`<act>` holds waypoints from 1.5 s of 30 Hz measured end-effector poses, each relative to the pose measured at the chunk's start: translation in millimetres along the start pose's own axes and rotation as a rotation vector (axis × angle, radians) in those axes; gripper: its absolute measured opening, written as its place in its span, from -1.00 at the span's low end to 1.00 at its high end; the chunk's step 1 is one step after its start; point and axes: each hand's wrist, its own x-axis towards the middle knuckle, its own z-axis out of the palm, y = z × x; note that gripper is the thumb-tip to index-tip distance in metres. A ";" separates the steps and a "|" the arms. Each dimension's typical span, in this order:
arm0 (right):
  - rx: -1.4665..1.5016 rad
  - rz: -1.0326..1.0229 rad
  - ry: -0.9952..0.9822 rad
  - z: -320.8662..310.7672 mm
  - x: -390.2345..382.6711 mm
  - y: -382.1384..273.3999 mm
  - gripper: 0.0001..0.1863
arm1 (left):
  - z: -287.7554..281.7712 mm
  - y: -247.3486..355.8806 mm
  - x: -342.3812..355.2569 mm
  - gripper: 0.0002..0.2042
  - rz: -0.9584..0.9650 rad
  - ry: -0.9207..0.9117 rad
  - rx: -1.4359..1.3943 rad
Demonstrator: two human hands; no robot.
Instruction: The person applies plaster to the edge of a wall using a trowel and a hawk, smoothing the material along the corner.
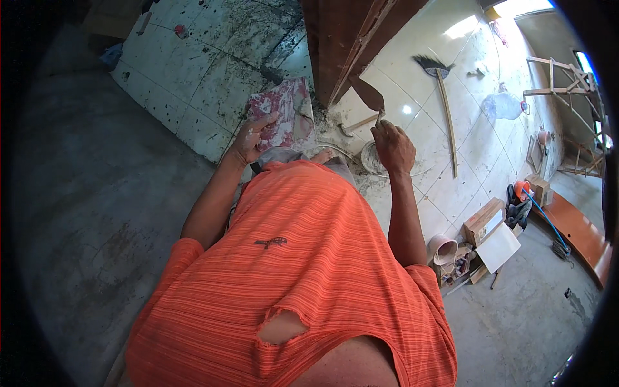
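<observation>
My left hand (253, 137) grips the near left edge of a flat rectangular piece (278, 115), patchy red and white with a greyish smear on its right part. I cannot make out whether it is a tile or a packet. In my right hand (393, 148) is a pointing trowel (367, 95), its fingers wrapped round the handle and its dark blade angled up and left toward the wooden door frame (332, 55). A hammer (346, 131) lies on the floor between my hands. Beside my right wrist stands a bucket (370, 158), partly hidden by the hand.
Dark mortar spots cover the tiles (193, 71) beyond the left hand. To the right lie a broom (445, 116) and a clear plastic water jug (503, 106). A pink bucket (443, 249), a cardboard box (483, 220) and a brown door panel (570, 222) sit nearer on the right.
</observation>
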 end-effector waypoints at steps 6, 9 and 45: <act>0.007 0.003 0.010 -18.1 -7.5 -13.4 -0.61 | -12.4 3.7 3.1 -0.74 -0.064 -0.005 0.072; -0.004 -0.008 0.034 -24.6 -10.3 -18.1 -0.63 | -13.2 -3.0 9.6 -0.73 -0.039 0.017 0.018; 0.075 -0.125 0.314 -121.8 -50.7 -74.0 -0.68 | 2.6 16.4 -0.1 -0.61 -0.124 -0.068 0.073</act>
